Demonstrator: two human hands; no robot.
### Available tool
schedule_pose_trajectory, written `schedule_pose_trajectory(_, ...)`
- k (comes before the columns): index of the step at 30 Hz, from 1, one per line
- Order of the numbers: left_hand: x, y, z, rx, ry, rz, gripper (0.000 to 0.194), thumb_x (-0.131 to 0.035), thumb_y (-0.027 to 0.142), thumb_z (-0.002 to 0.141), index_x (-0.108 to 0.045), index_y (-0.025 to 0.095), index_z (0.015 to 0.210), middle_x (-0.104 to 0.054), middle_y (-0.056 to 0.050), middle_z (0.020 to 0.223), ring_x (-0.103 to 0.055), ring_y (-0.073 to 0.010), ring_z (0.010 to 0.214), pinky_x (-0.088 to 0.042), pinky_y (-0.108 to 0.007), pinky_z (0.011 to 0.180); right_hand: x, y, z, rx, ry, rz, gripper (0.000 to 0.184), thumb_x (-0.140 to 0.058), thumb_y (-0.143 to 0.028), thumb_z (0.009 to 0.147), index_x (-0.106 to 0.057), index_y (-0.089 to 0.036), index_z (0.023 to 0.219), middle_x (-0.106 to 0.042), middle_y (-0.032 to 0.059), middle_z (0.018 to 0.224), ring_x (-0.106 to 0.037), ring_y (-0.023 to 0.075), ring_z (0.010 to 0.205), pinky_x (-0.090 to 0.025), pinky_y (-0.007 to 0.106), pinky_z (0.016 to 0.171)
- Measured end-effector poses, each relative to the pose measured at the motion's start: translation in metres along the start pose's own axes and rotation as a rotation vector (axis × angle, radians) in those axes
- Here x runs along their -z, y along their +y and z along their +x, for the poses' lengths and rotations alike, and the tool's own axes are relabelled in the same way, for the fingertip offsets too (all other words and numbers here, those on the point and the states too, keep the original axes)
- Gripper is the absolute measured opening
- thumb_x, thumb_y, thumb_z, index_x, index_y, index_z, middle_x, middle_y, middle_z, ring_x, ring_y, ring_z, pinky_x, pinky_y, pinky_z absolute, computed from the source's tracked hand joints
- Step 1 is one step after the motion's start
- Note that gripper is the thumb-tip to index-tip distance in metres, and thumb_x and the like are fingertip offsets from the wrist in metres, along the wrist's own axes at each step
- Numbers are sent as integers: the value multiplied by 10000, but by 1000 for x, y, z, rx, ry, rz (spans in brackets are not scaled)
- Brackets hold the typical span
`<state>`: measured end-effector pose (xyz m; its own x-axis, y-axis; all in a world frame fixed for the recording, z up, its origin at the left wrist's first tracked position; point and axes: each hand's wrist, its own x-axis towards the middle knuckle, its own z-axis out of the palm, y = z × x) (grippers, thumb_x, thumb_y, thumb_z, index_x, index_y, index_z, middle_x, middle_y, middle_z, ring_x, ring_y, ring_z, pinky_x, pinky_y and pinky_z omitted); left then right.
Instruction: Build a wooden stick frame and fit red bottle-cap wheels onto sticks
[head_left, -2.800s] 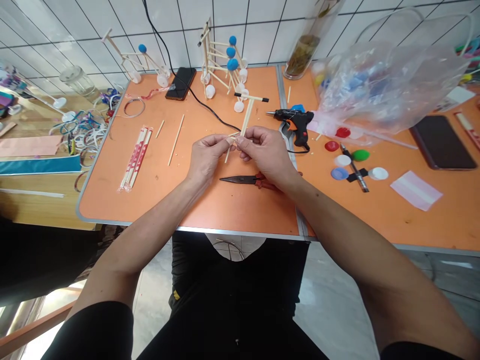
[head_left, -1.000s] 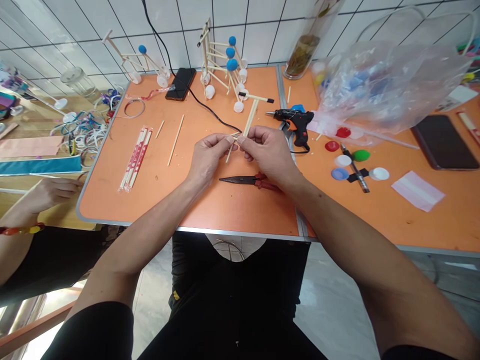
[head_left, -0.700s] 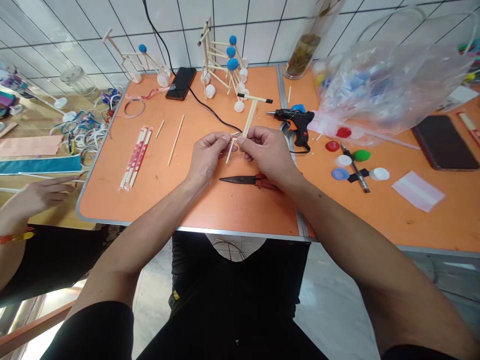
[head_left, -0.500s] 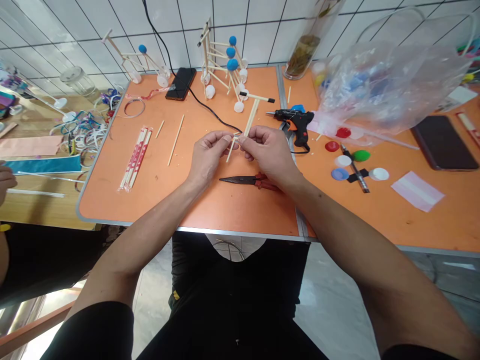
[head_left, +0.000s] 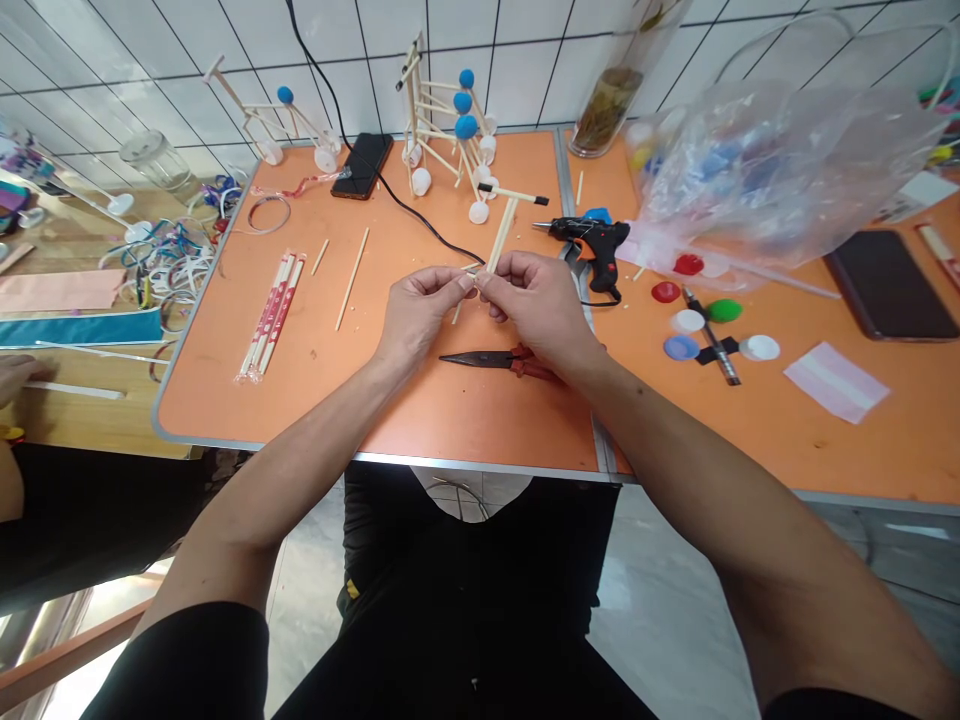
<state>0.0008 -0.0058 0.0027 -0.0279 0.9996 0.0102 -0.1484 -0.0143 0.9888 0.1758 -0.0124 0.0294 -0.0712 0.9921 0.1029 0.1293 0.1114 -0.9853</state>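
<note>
Both hands meet over the orange table, fingertips pinched around a small frame of wooden sticks (head_left: 502,234). A crossbar with black ends tops that frame. My right hand (head_left: 534,298) is closed on its lower part. My left hand (head_left: 424,312) pinches the frame's bottom end, where a short stick pokes out below; the exact joint is hidden by the fingers. Just beneath my right hand lie needle-nose pliers (head_left: 480,359) with red handles, partly covered by that hand. A black hot glue gun (head_left: 592,240) rests to the right of the hands.
Stick models with blue balls (head_left: 450,130) stand at the back. Wrapped chopsticks (head_left: 273,315) and loose sticks lie left. A phone (head_left: 362,167), a glass vase (head_left: 604,110), a plastic bag (head_left: 780,170), bottle caps (head_left: 681,347) and another phone (head_left: 892,285) surround the work. Someone's hand (head_left: 16,377) is far left.
My left fingertips have moved slightly right and closed in over the joint, covering more of the short stick. The other person's hand at far left has lowered onto a white strip.
</note>
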Motion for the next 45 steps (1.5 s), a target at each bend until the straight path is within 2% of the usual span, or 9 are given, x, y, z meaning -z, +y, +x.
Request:
schedule_pose_trajectory(6,1,2,1,-8,-32,-24,377,-1114,516,794,-874,225,782,-842,-41,830,-737,-165,813,-598,-307,827,-1,-1,0,0,-11,-17,316,-828,-197,1022,-689,-237,741,-651,-28,671,-570,141,613,-441,305,629)
schedule_pose_trajectory(14,4,-2,5,-40,-52,-7,491,-1136,655,699,-889,235,762,-852,-42,816,-725,-169,777,-586,-315,780,0,0,0,27,-15,-56,304,-836,-204,1001,-688,-232,736,-639,-37,645,-557,136,604,-416,291,610)
schedule_pose_trajectory(18,6,-5,6,-57,-60,-18,480,-1145,652,688,-902,244,758,-847,-32,798,-713,-156,752,-573,-308,765,-1,-2,0,17,-5,-65,312,-780,-138,1005,-685,-231,723,-628,-42,624,-555,132,590,-384,293,596)
schedule_pose_trajectory(31,5,-3,6,-39,-45,-24,479,-1164,631,647,-901,241,741,-837,-28,780,-692,-142,736,-555,-296,765,-2,-1,1,9,5,-87,310,-788,-143,1005,-691,-232,725,-643,-41,622,-573,135,600,-394,291,606)
schedule_pose_trajectory(35,4,-1,3,-50,-70,-32,433,-1147,605,705,-925,246,802,-862,-34,843,-732,-159,804,-596,-303,829,-1,-2,1,0,2,-37,327,-785,-130,1014,-676,-232,723,-630,-43,631,-560,127,594,-406,281,602)
schedule_pose_trajectory(38,6,-1,3,-64,-62,-12,362,-1093,574,817,-939,251,870,-882,-41,911,-743,-164,836,-611,-305,856,1,-2,2,-3,16,-6,346,-795,-136,1016,-664,-230,710,-625,-40,645,-560,119,596,-429,270,602)
schedule_pose_trajectory(42,8,0,5,-43,15,22,233,-967,472,985,-924,258,903,-885,-38,943,-715,-148,807,-587,-281,801,3,-5,3,-23,34,23,380,-812,-117,1005,-648,-226,680,-648,-29,675,-553,110,599,-463,256,607)
schedule_pose_trajectory(45,9,4,6,-3,72,42,190,-916,401,1028,-903,259,902,-879,-36,942,-693,-138,776,-553,-263,744,4,-6,3,-49,39,34,374,-818,-101,1000,-660,-222,683,-672,-21,690,-556,105,606,-483,239,605)
